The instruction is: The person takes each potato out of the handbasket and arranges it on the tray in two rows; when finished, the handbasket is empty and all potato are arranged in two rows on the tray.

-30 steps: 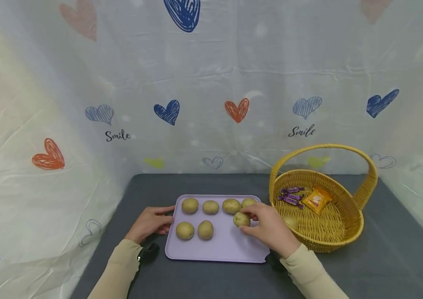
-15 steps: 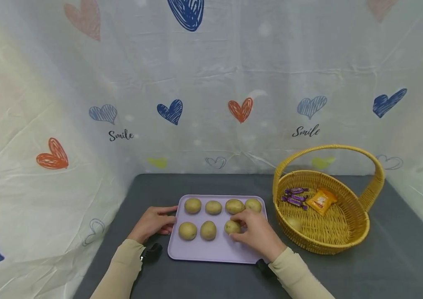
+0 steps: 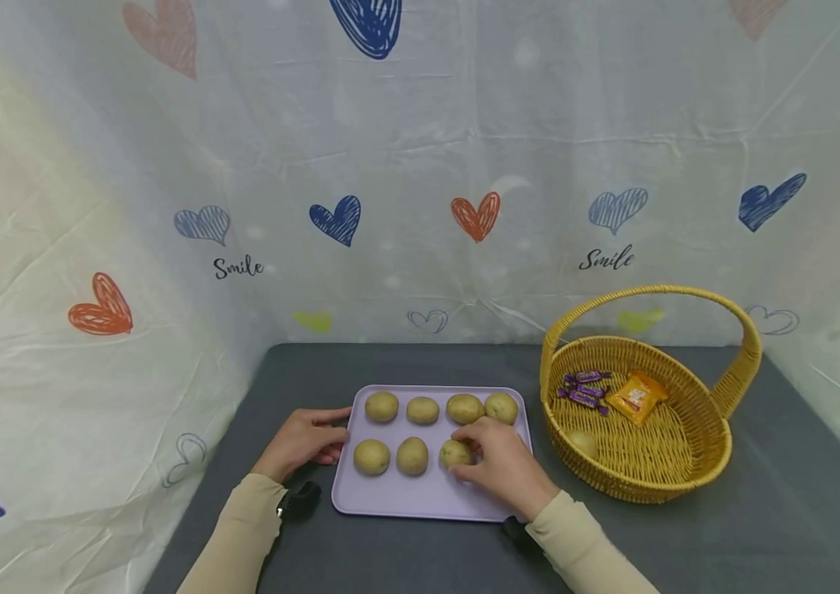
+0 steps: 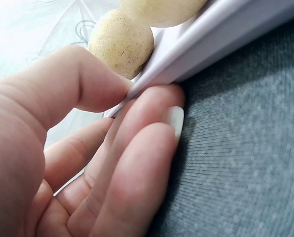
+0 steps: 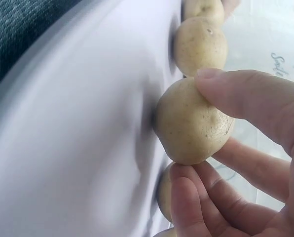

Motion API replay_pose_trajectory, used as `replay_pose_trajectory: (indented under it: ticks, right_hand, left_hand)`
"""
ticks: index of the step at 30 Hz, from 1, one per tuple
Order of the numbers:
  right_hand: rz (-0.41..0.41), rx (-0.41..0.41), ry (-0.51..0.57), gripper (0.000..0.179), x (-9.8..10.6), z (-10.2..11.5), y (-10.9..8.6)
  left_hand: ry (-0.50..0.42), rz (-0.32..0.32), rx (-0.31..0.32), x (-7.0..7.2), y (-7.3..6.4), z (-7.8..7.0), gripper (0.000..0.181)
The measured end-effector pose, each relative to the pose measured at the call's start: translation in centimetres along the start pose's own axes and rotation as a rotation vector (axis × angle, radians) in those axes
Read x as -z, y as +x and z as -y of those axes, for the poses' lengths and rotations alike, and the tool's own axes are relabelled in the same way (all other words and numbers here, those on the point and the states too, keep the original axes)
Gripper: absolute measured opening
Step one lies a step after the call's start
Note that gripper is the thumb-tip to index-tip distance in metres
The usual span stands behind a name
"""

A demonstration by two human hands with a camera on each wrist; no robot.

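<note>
A lilac tray point(image 3: 420, 497) on the table carries two rows of potatoes. My right hand point(image 3: 503, 466) pinches a potato point(image 3: 453, 454) in the front row, right of the upright oval potato point(image 3: 412, 456). Seen from the right wrist, thumb and fingertips grip opposite sides of this potato point(image 5: 189, 123), close to the tray's surface; whether it touches cannot be told. My left hand point(image 3: 297, 444) holds the tray's left rim. The left wrist view has its thumb on the rim point(image 4: 159, 74) and its fingers point(image 4: 137, 173) curled against the outer side.
Right of the tray stands a yellow wicker basket point(image 3: 643, 487) with a tall handle. It contains several purple-wrapped sweets point(image 3: 585, 391), an orange packet point(image 3: 638, 397) and a pale roundish thing point(image 3: 582, 444). A heart-printed curtain point(image 3: 390, 280) hangs behind the dark grey table point(image 3: 405, 561).
My right hand has moved left with the potato, from near the back row to the front row beside the upright oval potato. The left hand stays at the tray's rim.
</note>
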State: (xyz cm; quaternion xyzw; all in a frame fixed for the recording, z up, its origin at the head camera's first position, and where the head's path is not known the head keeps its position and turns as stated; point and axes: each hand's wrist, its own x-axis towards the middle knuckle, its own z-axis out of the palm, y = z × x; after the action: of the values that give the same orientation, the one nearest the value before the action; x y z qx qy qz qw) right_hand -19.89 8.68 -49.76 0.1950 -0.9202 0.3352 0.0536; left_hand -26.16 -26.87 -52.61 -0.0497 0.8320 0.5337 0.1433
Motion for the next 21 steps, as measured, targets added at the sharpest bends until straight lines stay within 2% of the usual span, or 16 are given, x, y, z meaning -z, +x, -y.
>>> replay_pose_trajectory:
  ticks: [21]
  right_hand:
    - [0.012, -0.022, 0.003, 0.042, -0.11, 0.14, 0.12]
  left_hand:
    - [0.001, -0.003, -0.003, -0.06, -0.51, -0.52, 0.055]
